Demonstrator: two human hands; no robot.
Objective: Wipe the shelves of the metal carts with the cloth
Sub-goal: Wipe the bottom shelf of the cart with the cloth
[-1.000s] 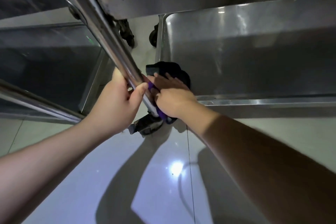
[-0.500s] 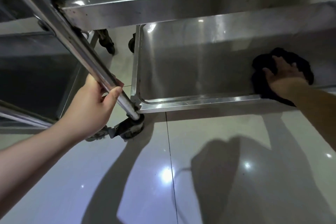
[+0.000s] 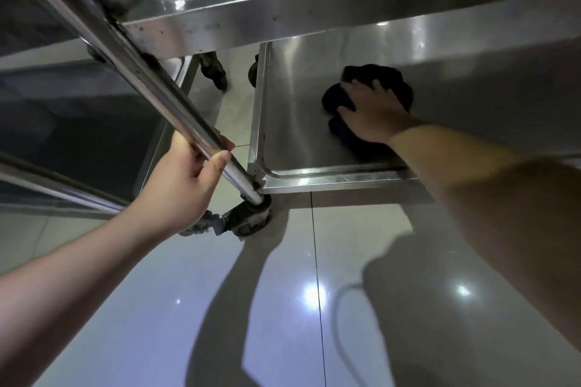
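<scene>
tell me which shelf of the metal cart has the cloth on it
The bottom steel shelf, just above the floor: the right hand presses the dark cloth flat on it. The steel shelf above carries no cloth.

I can read no text, label, brand, number or sign anywhere in my view: the steel surfaces carry only glare and specks, and the glossy floor tiles show only reflections and shadows.

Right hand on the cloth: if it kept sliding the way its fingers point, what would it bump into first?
Probably the left rim of the bottom shelf, beyond the dark cloth under the right hand. Depth is unclear.
</scene>
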